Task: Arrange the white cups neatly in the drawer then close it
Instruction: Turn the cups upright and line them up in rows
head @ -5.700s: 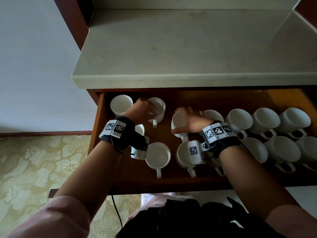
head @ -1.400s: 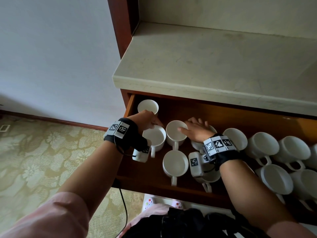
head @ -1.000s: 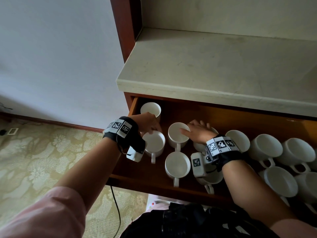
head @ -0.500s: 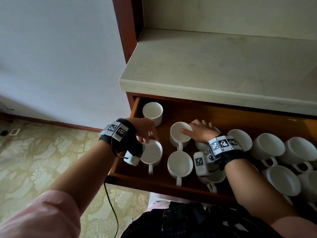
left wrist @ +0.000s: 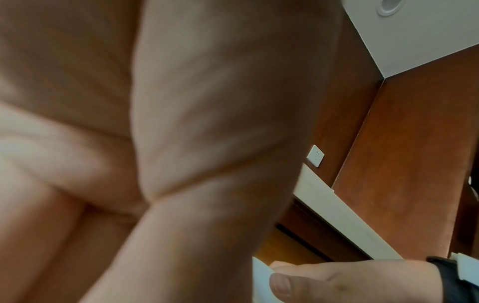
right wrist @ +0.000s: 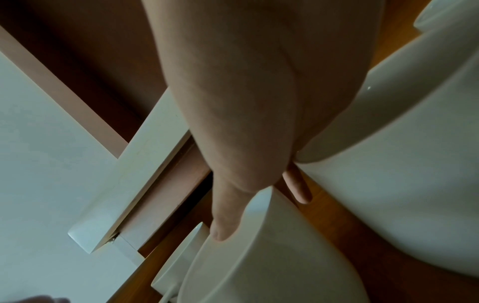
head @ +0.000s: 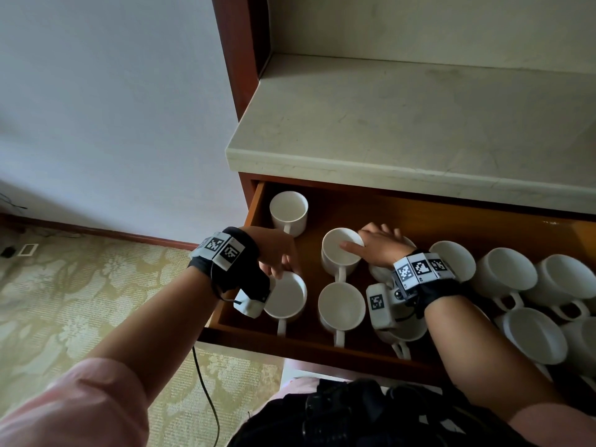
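Observation:
The wooden drawer (head: 458, 230) stands pulled out and holds several white cups with handles. My left hand (head: 280, 269) grips the far rim of the front-left cup (head: 287, 300), whose handle points toward me. My right hand (head: 354, 242) pinches the rim of the middle cup (head: 338, 256), thumb inside and fingers outside. The right wrist view shows that thumb (right wrist: 223, 227) pressed inside the cup's wall (right wrist: 274, 258). Another cup (head: 288, 211) stands in the back-left corner. One more cup (head: 341, 306) stands upright in front of the middle one. The left wrist view is mostly palm.
A pale stone counter (head: 419, 124) overhangs the drawer's back. At the right, several cups (head: 506, 272) lie crowded, some tilted. One cup (head: 403, 330) sits under my right wrist. A white wall (head: 113, 108) and patterned carpet (head: 80, 301) are to the left.
My left hand has drawn its cup toward the drawer's front-left corner, away from the back-left cup. The right hand has stayed on the middle cup's rim.

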{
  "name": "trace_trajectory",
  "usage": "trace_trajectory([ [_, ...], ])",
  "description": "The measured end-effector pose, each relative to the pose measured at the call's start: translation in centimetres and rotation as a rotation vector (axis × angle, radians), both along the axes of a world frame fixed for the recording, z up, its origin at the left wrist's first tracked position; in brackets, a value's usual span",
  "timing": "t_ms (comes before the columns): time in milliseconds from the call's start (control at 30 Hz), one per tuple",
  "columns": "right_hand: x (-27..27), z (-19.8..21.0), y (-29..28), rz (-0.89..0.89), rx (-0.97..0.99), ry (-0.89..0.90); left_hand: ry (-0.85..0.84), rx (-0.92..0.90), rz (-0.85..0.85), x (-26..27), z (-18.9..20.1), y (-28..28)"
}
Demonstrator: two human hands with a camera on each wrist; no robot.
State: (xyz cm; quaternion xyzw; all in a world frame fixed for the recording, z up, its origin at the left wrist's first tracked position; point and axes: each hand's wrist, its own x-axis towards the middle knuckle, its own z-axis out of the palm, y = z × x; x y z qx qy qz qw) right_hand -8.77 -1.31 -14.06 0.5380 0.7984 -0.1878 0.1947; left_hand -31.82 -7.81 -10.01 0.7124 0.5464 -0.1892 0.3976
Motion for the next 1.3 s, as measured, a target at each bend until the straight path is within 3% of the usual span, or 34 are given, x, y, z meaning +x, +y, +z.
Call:
trace_trajectory([
  [1300,-0.03,0.23,-0.33,0.001,0.004,0.017,-0.01,-0.011,-0.04,0.25,-0.1,0.39],
])
